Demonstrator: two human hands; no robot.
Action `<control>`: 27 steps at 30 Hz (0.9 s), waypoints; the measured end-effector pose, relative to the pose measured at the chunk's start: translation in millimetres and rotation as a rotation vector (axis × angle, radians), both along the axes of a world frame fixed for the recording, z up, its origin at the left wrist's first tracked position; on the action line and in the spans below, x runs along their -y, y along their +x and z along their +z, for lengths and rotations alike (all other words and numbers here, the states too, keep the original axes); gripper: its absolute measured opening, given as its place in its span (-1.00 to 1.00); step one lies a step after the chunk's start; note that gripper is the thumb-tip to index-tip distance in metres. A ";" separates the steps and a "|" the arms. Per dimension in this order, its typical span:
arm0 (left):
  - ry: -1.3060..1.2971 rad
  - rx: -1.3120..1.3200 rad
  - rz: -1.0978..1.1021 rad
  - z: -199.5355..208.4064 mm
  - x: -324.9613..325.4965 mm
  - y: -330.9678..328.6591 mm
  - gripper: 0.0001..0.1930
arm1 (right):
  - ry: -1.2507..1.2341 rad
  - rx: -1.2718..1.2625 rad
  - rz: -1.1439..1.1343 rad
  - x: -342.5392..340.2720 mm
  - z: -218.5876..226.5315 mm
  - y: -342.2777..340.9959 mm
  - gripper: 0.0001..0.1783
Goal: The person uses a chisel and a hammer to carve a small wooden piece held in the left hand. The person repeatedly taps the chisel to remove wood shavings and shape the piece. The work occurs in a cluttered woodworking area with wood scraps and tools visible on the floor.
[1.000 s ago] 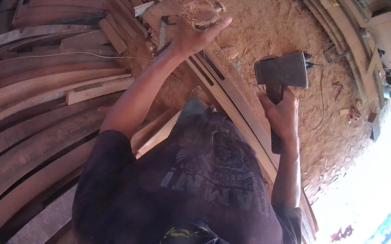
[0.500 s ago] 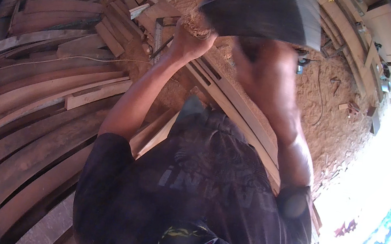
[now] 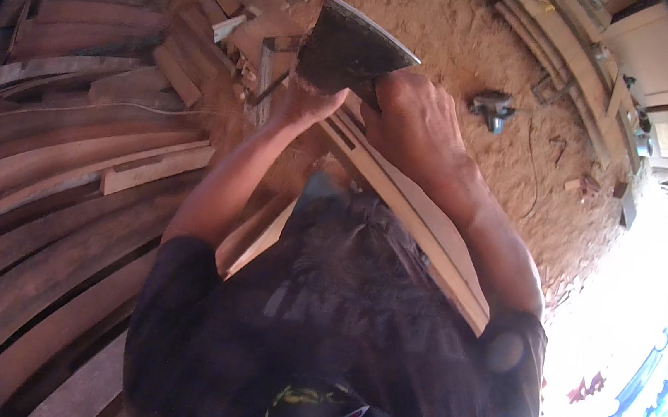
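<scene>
In my right hand (image 3: 420, 115) is a hatchet with a broad dark blade (image 3: 349, 48) and a pale bright edge; its handle is hidden in my fist. The blade is low and tilted, its near corner over my left hand (image 3: 304, 109). My left hand is closed, thumb to the right, its fingers mostly hidden by the blade. What it grips does not show clearly. Below both hands, a long slotted wooden beam (image 3: 383, 183) runs from near my left hand down to the right, past my dark shirt.
Many long planks (image 3: 53, 257) lie stacked at left. Wood offcuts (image 3: 180, 73) sit at the far left middle. A power tool (image 3: 492, 109) with a cable rests on the sawdust-covered ground (image 3: 523, 165). Curved timbers (image 3: 537, 50) lie at the far right.
The hatchet has come down from a raised, blurred position, the right hand with it, to beside my left hand. My left hand has shifted slightly left and nearer. Shavings seen there earlier are now mostly covered.
</scene>
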State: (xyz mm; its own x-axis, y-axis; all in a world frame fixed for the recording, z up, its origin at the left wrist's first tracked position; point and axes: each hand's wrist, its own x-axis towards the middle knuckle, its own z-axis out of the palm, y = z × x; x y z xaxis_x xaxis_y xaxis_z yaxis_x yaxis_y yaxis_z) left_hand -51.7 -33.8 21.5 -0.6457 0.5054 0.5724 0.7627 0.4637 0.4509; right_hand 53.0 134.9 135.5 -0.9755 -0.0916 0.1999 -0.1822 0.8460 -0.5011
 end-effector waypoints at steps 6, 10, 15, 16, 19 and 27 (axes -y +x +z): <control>0.084 -0.065 -0.023 -12.8 -0.6 2.2 -0.74 | -0.155 -0.199 0.013 -1.6 46.3 11.0 -0.74; -0.038 0.344 -0.090 -80.8 18.5 -20.3 -0.73 | 0.116 0.205 -0.031 17.8 8.0 3.1 -0.79; 0.120 -0.021 0.017 -65.7 10.7 6.1 -0.78 | 0.078 0.042 0.078 4.2 -14.1 2.1 -0.77; 0.207 0.035 -0.018 -34.0 3.0 0.6 -0.80 | 0.039 -0.004 0.056 -0.6 -3.5 -4.1 -0.79; 0.087 0.315 0.045 -25.8 13.5 -27.1 -0.74 | -0.155 -0.200 -0.006 -3.5 25.8 -14.4 -0.72; 0.382 0.704 0.036 -18.8 16.5 -25.4 -0.60 | -0.440 -0.258 -0.114 -3.5 33.2 -8.8 -0.66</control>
